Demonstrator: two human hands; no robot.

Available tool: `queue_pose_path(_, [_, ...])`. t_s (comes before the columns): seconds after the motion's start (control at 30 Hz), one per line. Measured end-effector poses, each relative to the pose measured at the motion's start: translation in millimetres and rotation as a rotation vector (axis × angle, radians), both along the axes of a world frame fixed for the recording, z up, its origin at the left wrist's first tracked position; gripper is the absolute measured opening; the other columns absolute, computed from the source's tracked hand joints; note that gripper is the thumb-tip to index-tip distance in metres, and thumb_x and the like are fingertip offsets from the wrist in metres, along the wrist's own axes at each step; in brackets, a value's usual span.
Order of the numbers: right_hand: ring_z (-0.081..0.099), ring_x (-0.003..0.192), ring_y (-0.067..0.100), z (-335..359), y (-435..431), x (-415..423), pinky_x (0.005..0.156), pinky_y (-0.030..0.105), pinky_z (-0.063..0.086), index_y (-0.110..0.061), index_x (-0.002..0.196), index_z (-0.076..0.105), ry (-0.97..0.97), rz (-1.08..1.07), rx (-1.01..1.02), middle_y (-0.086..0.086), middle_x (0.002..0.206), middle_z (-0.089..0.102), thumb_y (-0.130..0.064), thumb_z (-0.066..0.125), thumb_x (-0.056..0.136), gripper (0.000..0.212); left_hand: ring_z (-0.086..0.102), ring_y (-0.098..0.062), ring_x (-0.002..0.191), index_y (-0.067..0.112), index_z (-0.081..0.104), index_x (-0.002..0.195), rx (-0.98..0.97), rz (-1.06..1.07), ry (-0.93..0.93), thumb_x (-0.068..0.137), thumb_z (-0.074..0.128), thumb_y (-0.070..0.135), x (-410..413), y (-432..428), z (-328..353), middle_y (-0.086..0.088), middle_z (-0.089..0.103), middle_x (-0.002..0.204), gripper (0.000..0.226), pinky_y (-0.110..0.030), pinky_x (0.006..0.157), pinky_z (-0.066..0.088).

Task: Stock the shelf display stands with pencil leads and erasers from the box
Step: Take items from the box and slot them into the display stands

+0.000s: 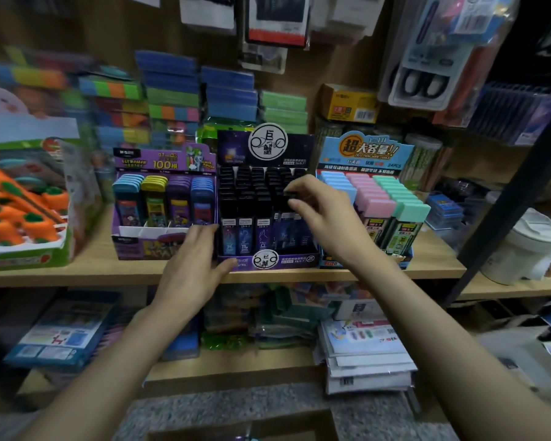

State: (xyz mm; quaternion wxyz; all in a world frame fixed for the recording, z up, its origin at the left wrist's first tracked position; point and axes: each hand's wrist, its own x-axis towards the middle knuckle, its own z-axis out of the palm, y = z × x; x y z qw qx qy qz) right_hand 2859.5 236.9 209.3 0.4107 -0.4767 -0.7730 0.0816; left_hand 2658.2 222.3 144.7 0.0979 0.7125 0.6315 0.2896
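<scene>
A dark purple display stand [268,259] of black-capped pencil lead cases sits mid-shelf. My right hand [325,214] pinches the black cap of one lead case [289,195] in the stand's right rows. At the stand's front left corner my left hand [194,262] rests with straight fingers, thumb against its front edge. A purple stand [134,243] with colourful lead cases is on the left, and a blue stand [363,151] with pink, blue and green-capped cases on the right. The cardboard box [236,431] shows at the bottom edge.
Orange carrot-shaped items fill a green tray [29,249] at far left. Stacks of sticky notes [172,90] stand behind the stands. A white lidded cup [525,246] is at right beside a dark diagonal post [506,202]. The lower shelf holds notebooks and packets [363,351].
</scene>
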Motion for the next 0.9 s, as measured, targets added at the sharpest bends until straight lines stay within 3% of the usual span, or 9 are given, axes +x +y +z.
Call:
queue_pose_path(0.23, [0.059,0.086,0.012,-2.1,5.4,-6.3,0.077,0.025,0.047,-0.015,0.106,0.062,-0.034,0.015,-0.052,-0.004,0.090,0.063,-0.015,0.059,0.091,0.015,0.052,-0.028,0.113,0.008,0.045,0.132,0.037,0.029,-0.054,0.087,0.065,0.024,1.5,3.1,-0.1,-0.009,0.046,0.124,0.052,-0.038,0.090,0.042])
queue_pose_path(0.47, [0.055,0.079,0.012,-18.0,12.3,-9.9,0.074,0.019,0.043,-0.009,0.101,0.063,-0.010,-0.094,0.036,-0.001,0.091,0.059,-0.013,0.063,0.088,0.014,0.050,-0.026,0.116,0.008,0.043,0.136,0.019,0.002,-0.077,0.087,0.064,0.027,-3.4,6.6,-1.3,-0.008,0.045,0.127,0.056,-0.035,0.093,0.040])
queue_pose_path(0.6, [0.054,0.079,0.013,-15.5,13.6,-11.2,0.076,0.028,0.048,-0.007,0.104,0.064,-0.096,-0.126,0.085,-0.001,0.099,0.047,-0.015,0.064,0.088,0.018,0.051,-0.025,0.116,0.010,0.046,0.134,0.028,-0.029,-0.064,0.087,0.065,0.029,-7.2,3.9,3.2,-0.006,0.045,0.128,0.054,-0.039,0.094,0.043])
queue_pose_path(0.67, [0.054,0.089,0.017,-10.0,9.8,-8.7,0.082,0.034,0.048,-0.009,0.113,0.062,-0.140,-0.139,0.066,0.003,0.107,0.046,-0.017,0.064,0.088,0.026,0.052,-0.024,0.114,0.012,0.048,0.131,0.061,-0.045,-0.055,0.087,0.065,0.029,-9.1,-0.6,7.1,-0.005,0.047,0.126,0.050,-0.041,0.092,0.045])
queue_pose_path(0.77, [0.052,0.099,0.020,0.1,-5.0,-4.1,0.089,0.035,0.044,-0.010,0.121,0.056,-0.182,-0.120,0.054,0.007,0.114,0.046,-0.016,0.062,0.089,0.033,0.057,-0.023,0.104,0.013,0.055,0.120,0.104,-0.048,-0.053,0.087,0.065,0.028,-16.6,-11.4,13.1,-0.004,0.058,0.114,0.038,-0.044,0.086,0.048])
queue_pose_path(0.9, [0.057,0.092,0.021,1.7,-42.3,-1.3,0.080,0.032,0.043,-0.009,0.112,0.059,-0.359,0.029,-0.010,0.007,0.104,0.057,-0.019,0.058,0.091,0.023,0.062,-0.015,0.084,0.017,0.059,0.104,-0.010,-0.145,-0.072,0.087,0.065,0.027,-32.1,-35.2,4.5,0.005,0.065,0.089,0.020,-0.041,0.077,0.052])
